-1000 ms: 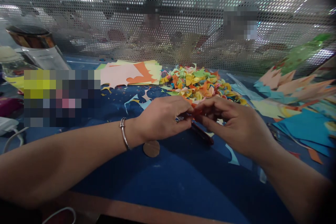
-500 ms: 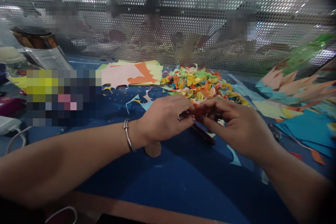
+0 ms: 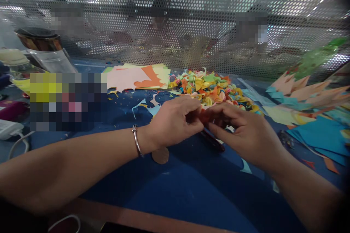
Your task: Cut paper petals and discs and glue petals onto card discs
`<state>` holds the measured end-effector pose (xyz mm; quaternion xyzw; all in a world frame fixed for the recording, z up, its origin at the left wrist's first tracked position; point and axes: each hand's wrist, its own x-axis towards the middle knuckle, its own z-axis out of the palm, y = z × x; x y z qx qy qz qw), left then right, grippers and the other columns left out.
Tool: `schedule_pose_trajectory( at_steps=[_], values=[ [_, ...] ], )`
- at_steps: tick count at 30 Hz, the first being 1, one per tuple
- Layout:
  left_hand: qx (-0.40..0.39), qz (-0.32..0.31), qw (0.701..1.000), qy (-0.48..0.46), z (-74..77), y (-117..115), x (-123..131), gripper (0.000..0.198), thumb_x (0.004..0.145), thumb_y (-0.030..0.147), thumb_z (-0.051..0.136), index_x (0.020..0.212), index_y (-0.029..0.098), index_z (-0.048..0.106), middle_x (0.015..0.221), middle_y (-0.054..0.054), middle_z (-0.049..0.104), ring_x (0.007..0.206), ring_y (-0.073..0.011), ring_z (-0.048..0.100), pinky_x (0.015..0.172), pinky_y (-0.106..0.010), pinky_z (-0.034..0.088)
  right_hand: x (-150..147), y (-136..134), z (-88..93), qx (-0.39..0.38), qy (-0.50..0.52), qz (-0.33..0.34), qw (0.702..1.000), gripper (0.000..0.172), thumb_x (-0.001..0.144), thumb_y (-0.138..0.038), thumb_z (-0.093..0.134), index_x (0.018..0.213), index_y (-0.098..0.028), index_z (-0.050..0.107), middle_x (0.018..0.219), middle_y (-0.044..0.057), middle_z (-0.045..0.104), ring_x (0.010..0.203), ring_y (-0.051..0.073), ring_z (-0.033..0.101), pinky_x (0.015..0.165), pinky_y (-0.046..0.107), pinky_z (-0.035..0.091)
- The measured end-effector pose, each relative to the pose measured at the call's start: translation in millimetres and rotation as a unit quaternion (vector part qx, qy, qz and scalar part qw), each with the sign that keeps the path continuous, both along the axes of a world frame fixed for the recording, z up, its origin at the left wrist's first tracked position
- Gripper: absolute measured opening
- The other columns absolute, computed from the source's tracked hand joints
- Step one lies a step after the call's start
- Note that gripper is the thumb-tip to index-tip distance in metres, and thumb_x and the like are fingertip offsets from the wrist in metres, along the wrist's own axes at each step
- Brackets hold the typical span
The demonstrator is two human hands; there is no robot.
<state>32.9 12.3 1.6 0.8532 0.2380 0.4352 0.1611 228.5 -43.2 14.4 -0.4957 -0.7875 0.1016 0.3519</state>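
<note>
My left hand [image 3: 175, 122] and my right hand [image 3: 240, 133] meet at the middle of the blue table [image 3: 177, 189], fingertips pinched together on a small orange paper piece [image 3: 204, 115]. A silver bangle [image 3: 136, 140] circles my left wrist. A dark red tool [image 3: 213, 140] lies on the table under my right fingers; I cannot tell what it is. Just behind my hands lies a heap of small folded coloured paper pieces [image 3: 216, 91].
A stack of pink, orange and yellow sheets [image 3: 136, 76] lies at the back. Blue, yellow and pink cut sheets [image 3: 308, 109] spread on the right. Jars [image 3: 41, 49] stand at the left. A perforated metal screen [image 3: 175, 18] closes the back, people behind it. A round card disc [image 3: 160, 155] lies near my left wrist.
Both hands stayed pinched together on the orange piece, with the fingers shifting slightly and the hands drifting a little to the right.
</note>
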Motion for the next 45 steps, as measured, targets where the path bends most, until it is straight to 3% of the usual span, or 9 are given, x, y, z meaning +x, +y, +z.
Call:
schedule_pose_trajectory(
  at_steps=[8, 12, 16, 23, 28, 32, 36, 45],
  values=[
    [-0.18, -0.001, 0.983, -0.026, 2.2, -5.1, 2.6, 0.004, 0.075, 0.021, 0.066, 0.075, 0.017, 0.067, 0.071, 0.002, 0.065, 0.064, -0.0101, 0.059, 0.061, -0.024, 0.046, 2.7, 1.5, -3.8, 0.024, -0.007, -0.021, 0.999, 0.011, 0.09, -0.027, 0.063, 0.092, -0.022, 0.072, 0.076, 0.001, 0.073, 0.058, 0.014, 0.065, 0.056, 0.025, 0.052],
    [-0.212, 0.016, 0.976, -0.039, 2.0, -6.7, 4.2, 0.004, 0.072, 0.019, 0.067, 0.069, 0.017, 0.064, 0.066, 0.002, 0.063, 0.061, -0.0097, 0.056, 0.058, -0.024, 0.043, 0.0, 0.5, -5.5, 0.042, 0.004, -0.017, 0.999, 0.012, 0.091, -0.027, 0.063, 0.093, -0.022, 0.074, 0.083, 0.002, 0.075, 0.064, 0.015, 0.068, 0.06, 0.026, 0.054],
    [-0.24, 0.013, 0.97, -0.037, -0.4, -4.4, 4.8, 0.004, 0.071, 0.016, 0.066, 0.069, 0.017, 0.063, 0.066, 0.003, 0.064, 0.06, -0.009, 0.055, 0.057, -0.023, 0.042, -3.7, -0.5, -3.9, 0.039, -0.005, 0.001, 0.999, 0.012, 0.09, -0.022, 0.062, 0.089, -0.023, 0.074, 0.077, 0.001, 0.074, 0.06, 0.014, 0.066, 0.056, 0.025, 0.053],
    [-0.276, -0.018, 0.96, -0.041, -7.1, -0.2, 3.3, 0.003, 0.076, 0.02, 0.068, 0.076, 0.017, 0.067, 0.072, -0.001, 0.07, 0.065, -0.0113, 0.061, 0.059, -0.023, 0.045, 1.2, 2.2, -8.3, 0.06, -0.021, -0.021, 0.998, 0.012, 0.09, -0.023, 0.064, 0.092, -0.023, 0.075, 0.085, 0.002, 0.076, 0.063, 0.015, 0.067, 0.058, 0.027, 0.054],
    [-0.343, -0.051, 0.937, -0.048, -10.2, 2.5, 4.2, 0.009, 0.076, 0.023, 0.07, 0.074, 0.017, 0.064, 0.07, 0.0, 0.067, 0.061, -0.0102, 0.057, 0.056, -0.022, 0.043, 4.7, 3.5, -7.0, 0.073, -0.042, -0.006, 0.996, 0.016, 0.091, -0.021, 0.061, 0.095, -0.024, 0.077, 0.089, 0.004, 0.077, 0.067, 0.017, 0.069, 0.061, 0.029, 0.055],
    [-0.331, -0.053, 0.94, -0.067, -8.2, 3.1, 3.9, 0.01, 0.074, 0.023, 0.07, 0.072, 0.017, 0.063, 0.069, 0.0, 0.067, 0.061, -0.0099, 0.056, 0.057, -0.023, 0.043, 4.8, 2.7, -4.7, 0.077, -0.05, -0.006, 0.996, 0.018, 0.093, -0.022, 0.06, 0.1, -0.024, 0.077, 0.094, 0.005, 0.078, 0.074, 0.019, 0.072, 0.062, 0.03, 0.055],
    [-0.295, -0.041, 0.952, -0.063, -6.2, 2.5, 3.0, 0.011, 0.075, 0.025, 0.069, 0.072, 0.017, 0.062, 0.07, 0.0, 0.066, 0.063, -0.0105, 0.057, 0.058, -0.024, 0.044, 4.7, 1.9, -5.6, 0.077, -0.041, -0.02, 0.996, 0.019, 0.091, -0.022, 0.061, 0.105, -0.022, 0.074, 0.091, 0.004, 0.076, 0.067, 0.016, 0.071, 0.063, 0.029, 0.055],
    [-0.302, -0.044, 0.951, -0.041, -2.3, -2.2, 2.0, 0.007, 0.077, 0.021, 0.067, 0.075, 0.018, 0.061, 0.073, 0.001, 0.066, 0.065, -0.0102, 0.056, 0.06, -0.025, 0.044, 4.3, 3.0, -4.5, 0.061, -0.054, -0.001, 0.997, 0.012, 0.092, -0.022, 0.06, 0.092, -0.023, 0.072, 0.093, 0.005, 0.071, 0.067, 0.016, 0.065, 0.063, 0.031, 0.052]
  ],
)
